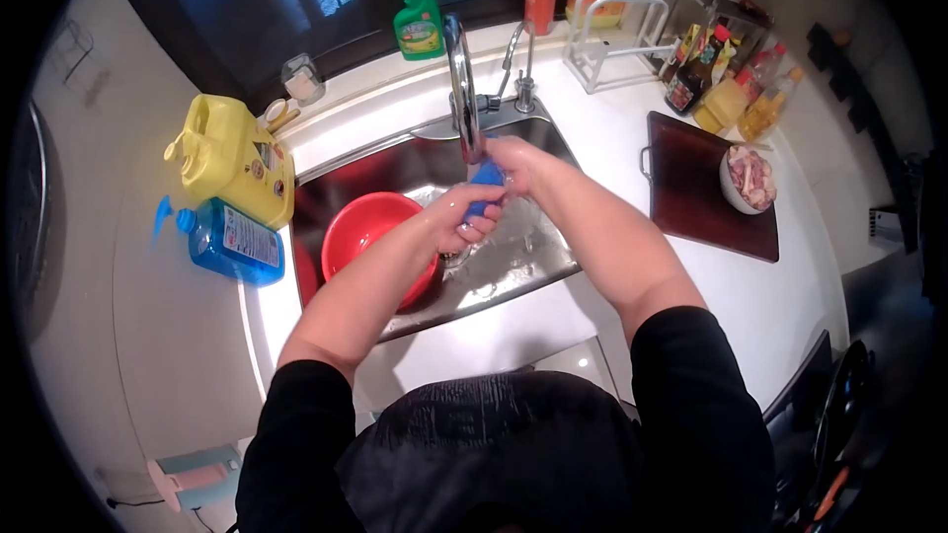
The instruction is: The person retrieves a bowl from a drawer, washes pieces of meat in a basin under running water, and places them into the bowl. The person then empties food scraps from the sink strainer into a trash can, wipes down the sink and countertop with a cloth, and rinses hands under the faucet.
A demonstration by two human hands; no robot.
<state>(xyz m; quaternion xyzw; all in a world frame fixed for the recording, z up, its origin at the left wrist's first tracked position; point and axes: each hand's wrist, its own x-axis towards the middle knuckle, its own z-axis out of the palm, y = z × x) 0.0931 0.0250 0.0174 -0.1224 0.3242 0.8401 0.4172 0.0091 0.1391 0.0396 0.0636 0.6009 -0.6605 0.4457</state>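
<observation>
Over the sink (pixel 533 266), both hands grip a soft blue cloth (pixel 486 176), mostly hidden by the fingers; it could be a sponge. My left hand (pixel 466 215) is wrapped round its lower end. My right hand (pixel 512 163) holds the upper end, close beneath the spout of the chrome faucet (pixel 460 79). Wet skin and splashes in the basin show that water is about. A red plastic basin (pixel 370 222) sits in the left part of the sink, partly behind my left forearm.
Left of the sink stand a yellow jug (pixel 232 158) and a blue soap bottle (pixel 237 242). A green spray bottle (pixel 419 20) is behind it. On the right, a cutting board (pixel 691 192) bears a bowl of meat (pixel 750 181); a white rack (pixel 612 35) and sauce bottles (pixel 696 69) stand farther back.
</observation>
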